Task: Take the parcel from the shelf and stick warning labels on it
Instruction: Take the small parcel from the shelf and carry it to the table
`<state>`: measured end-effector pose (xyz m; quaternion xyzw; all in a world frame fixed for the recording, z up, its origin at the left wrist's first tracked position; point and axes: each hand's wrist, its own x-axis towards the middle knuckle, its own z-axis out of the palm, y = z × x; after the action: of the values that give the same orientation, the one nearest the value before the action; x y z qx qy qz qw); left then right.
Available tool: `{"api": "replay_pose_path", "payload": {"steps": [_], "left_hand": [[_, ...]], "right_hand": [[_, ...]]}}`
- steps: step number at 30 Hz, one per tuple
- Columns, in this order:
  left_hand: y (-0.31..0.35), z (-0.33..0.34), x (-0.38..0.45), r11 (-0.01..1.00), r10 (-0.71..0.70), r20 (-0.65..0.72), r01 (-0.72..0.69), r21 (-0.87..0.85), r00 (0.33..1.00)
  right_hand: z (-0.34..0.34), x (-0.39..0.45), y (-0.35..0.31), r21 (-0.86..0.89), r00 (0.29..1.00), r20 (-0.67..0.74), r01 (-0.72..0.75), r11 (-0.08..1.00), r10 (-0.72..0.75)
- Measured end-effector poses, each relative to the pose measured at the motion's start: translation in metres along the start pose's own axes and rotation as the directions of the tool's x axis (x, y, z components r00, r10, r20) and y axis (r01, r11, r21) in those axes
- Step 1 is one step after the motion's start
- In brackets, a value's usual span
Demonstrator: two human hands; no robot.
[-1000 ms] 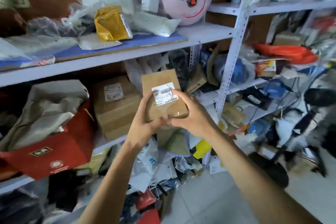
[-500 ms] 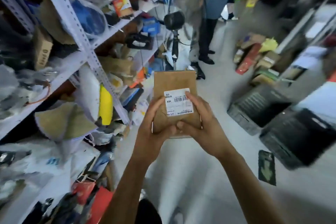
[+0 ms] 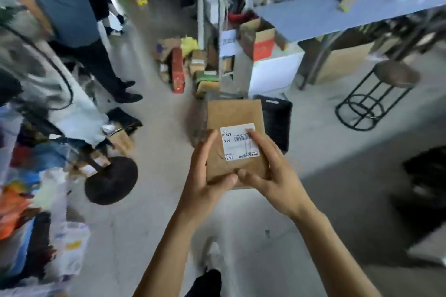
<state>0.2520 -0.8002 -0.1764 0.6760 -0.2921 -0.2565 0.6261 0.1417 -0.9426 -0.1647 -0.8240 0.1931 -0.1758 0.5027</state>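
The parcel (image 3: 235, 116) is a small flat brown cardboard box with a white barcode label (image 3: 237, 143) on its top face. I hold it in front of me above the floor with both hands. My left hand (image 3: 205, 176) grips its lower left edge with the thumb on top. My right hand (image 3: 270, 171) grips the lower right side, its fingers lying over part of the white label. No warning labels are visible in this view.
A grey-blue table (image 3: 325, 14) stands at the upper right with a round black stool (image 3: 376, 96) before it. A black crate (image 3: 277, 118) sits just behind the parcel. A person in dark trousers (image 3: 96, 55) stands upper left. Boxes (image 3: 183, 65) are piled mid-floor; a fan base (image 3: 111, 179) lies left.
I have turned away from the shelf toward the room, carrying the parcel in both hands. The shelf has left the view; the table, stool and floor now fill it.
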Motion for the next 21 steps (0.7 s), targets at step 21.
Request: {"api": "replay_pose_path", "payload": {"steps": [21], "left_hand": [[0.034, 0.362, 0.279, 0.988, 0.112, 0.61, -0.153, 0.014, 0.785]], "right_hand": [[-0.333, 0.062, 0.156, 0.108, 0.785, -0.554, -0.265, 0.958, 0.279]]}}
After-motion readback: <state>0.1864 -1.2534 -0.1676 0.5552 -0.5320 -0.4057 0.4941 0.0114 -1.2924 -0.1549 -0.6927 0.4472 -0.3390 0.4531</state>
